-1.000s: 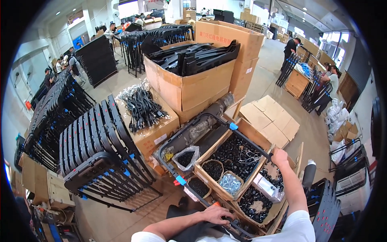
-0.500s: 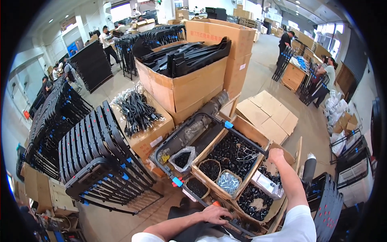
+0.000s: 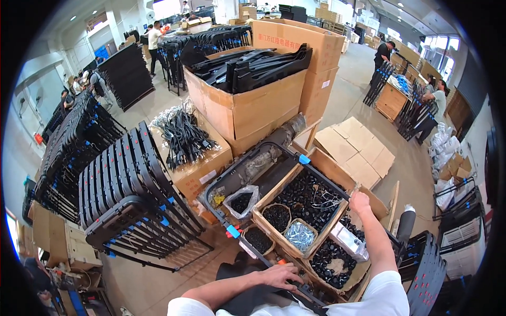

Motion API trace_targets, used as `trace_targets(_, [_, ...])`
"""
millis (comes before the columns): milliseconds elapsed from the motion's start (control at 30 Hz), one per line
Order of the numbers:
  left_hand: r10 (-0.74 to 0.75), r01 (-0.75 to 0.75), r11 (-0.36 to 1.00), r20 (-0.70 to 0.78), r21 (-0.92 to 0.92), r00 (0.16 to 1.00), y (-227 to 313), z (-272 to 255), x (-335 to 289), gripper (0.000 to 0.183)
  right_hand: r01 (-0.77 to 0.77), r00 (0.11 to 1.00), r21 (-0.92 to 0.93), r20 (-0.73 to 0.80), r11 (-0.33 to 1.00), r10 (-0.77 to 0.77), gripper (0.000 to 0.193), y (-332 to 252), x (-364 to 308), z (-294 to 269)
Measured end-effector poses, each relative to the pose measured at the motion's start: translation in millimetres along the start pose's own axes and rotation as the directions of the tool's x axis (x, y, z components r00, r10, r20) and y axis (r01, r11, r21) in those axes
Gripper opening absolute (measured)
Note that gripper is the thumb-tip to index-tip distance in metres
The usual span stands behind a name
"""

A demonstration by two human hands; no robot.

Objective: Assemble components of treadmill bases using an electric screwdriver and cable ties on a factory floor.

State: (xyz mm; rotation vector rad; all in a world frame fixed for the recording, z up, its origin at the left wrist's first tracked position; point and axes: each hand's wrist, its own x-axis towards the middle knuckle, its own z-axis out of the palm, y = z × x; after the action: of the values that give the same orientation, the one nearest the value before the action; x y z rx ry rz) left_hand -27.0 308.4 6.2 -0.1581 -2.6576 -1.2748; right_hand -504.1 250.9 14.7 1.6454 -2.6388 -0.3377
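In the head view, looking down, a black tubular frame with blue clips lies across an open wooden box, reaching out over its left side. The person's right hand is at the frame's far right part, its fingers curled into a fist around the tube. The left hand rests at the frame's near part with fingers bent; whether they pinch the tube cannot be told. The wooden box is divided. Its left bay holds a heap of small black parts with some pale wire on top, plus two small tubs side by side: one of tiny dark pieces, one of silver screws. Its right bay holds black knob-like parts and a pale oblong carton. Left of the box, within the frame's outline, sit a clear plastic bag of black bits and, nearer the person, a round tub of black bits. Beyond stands a large cardboard box heaped above its rim with long black plastic parts; a closed carton just beside it carries bundled black cables.
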Motion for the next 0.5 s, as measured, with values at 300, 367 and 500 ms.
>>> trace_targets(300, [-0.218, 0.255, 0.965, 0.338, -0.068, 0.916, 39, -23, 21, 0.032, -0.225, 0.967, 0.303, -0.046, 0.926, 0.25, 0.047, -10, -24, 4])
trace_targets(367, [-0.198, 0.209, 0.978, 0.355, 0.007, 0.914, 39, -18, 27, 0.031, -0.245, 0.963, 0.388, -0.009, 0.889, 0.269, 0.048, -20, -38, -1])
trace_targets(500, [0.061, -0.064, 0.997, 0.072, 0.039, 0.996, 18, -24, 9, 0.043, -0.05, 0.998, 0.287, -0.015, 0.957, 0.057, 0.056, -87, -119, -20])
